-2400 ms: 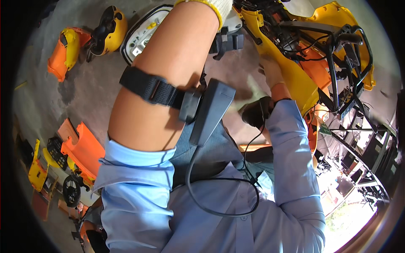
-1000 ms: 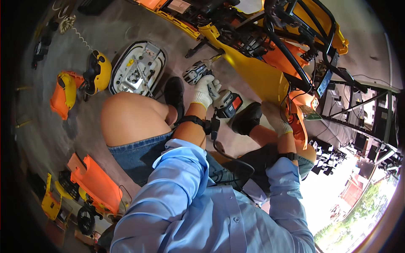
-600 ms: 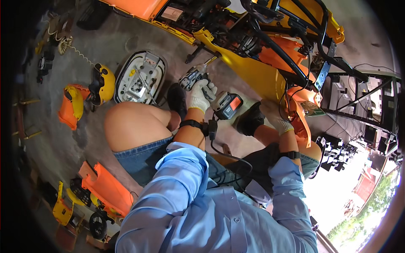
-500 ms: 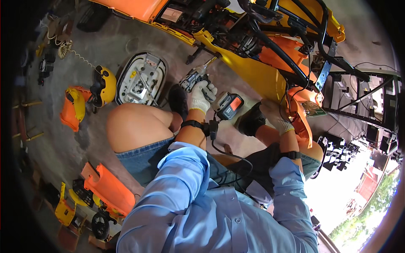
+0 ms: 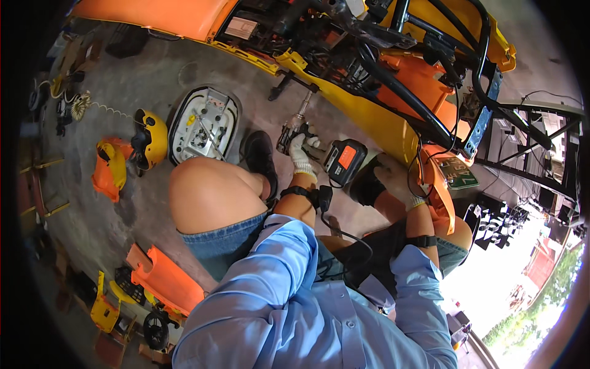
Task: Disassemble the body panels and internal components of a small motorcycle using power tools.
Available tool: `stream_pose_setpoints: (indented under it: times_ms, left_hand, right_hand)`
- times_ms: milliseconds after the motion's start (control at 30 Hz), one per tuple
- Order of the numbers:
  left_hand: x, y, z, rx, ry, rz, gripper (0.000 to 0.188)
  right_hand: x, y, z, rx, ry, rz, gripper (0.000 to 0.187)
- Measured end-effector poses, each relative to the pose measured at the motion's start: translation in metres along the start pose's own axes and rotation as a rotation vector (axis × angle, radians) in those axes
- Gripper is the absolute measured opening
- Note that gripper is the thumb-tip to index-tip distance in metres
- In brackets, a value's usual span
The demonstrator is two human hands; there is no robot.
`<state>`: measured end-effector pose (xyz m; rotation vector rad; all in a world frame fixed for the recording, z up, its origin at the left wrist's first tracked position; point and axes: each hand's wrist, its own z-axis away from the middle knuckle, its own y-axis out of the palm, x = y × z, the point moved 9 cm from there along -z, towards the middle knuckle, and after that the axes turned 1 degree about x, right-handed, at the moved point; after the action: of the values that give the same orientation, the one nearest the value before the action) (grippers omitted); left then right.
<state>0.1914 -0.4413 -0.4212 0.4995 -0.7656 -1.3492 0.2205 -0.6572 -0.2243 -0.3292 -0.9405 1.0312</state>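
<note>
My left hand (image 5: 302,155), in a white work glove, is closed around the handle of a cordless power driver (image 5: 291,136). Its black battery pack (image 5: 346,162) with an orange label sticks out to the right of my hand. A long metal shaft (image 5: 305,103) on the driver points away from me, its tip close to the edge of a partly dismantled orange-and-yellow scooter (image 5: 369,114). My right hand (image 5: 396,179), also gloved, lies beside the lower edge of the yellow side panel, next to an orange panel (image 5: 439,190). Its fingers look stretched out, partly in shade.
At left on the floor lie a white-rimmed tray-like part (image 5: 206,126), a yellow helmet (image 5: 149,140) and orange-yellow pieces (image 5: 109,169). More orange panels (image 5: 169,280) lie lower left. A black tubular frame (image 5: 424,98) juts out above my right hand. A cable runs from my left wrist.
The driver has swung so its shaft points more straight ahead, and my left hand has moved slightly right and nearer me. My right hand stays beside the panels. The view has shifted slightly.
</note>
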Motion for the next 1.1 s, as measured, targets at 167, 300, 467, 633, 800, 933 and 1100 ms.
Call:
stream_pose_setpoints:
  times_ms: [167, 300, 467, 633, 800, 933, 1100]
  left_hand:
    - [-0.013, 0.008, -0.002, 0.101, 0.054, -0.021, 0.029]
    - [-0.011, 0.031, 0.012, 0.184, 0.017, -0.069, 0.03]
    - [-0.023, 0.027, 0.019, 0.039, 0.007, -0.14, 0.029]
    - [-0.028, 0.032, 0.017, 0.071, 0.022, -0.097, 0.026]
    - [-0.032, 0.039, 0.022, 0.036, 0.089, -0.151, 0.026]
    - [-0.033, 0.043, 0.033, -0.06, 0.158, -0.213, 0.02]
    - [-0.039, 0.051, 0.035, 0.011, 0.023, -0.208, 0.017]
  right_hand:
    - [0.007, 0.002, -0.004, 0.008, -0.049, 0.063, 0.049]
    - [0.001, 0.0, -0.003, 0.005, -0.015, 0.063, 0.052]
    - [0.015, -0.002, -0.006, -0.031, -0.05, 0.153, 0.045]
    - [0.015, 0.001, -0.007, 0.007, -0.028, 0.054, 0.053]
    - [0.012, 0.001, -0.01, 0.026, -0.048, 0.121, 0.046]
    - [0.004, -0.001, -0.011, -0.021, -0.061, 0.127, 0.052]
    - [0.01, 0.001, -0.01, -0.019, -0.046, 0.137, 0.051]
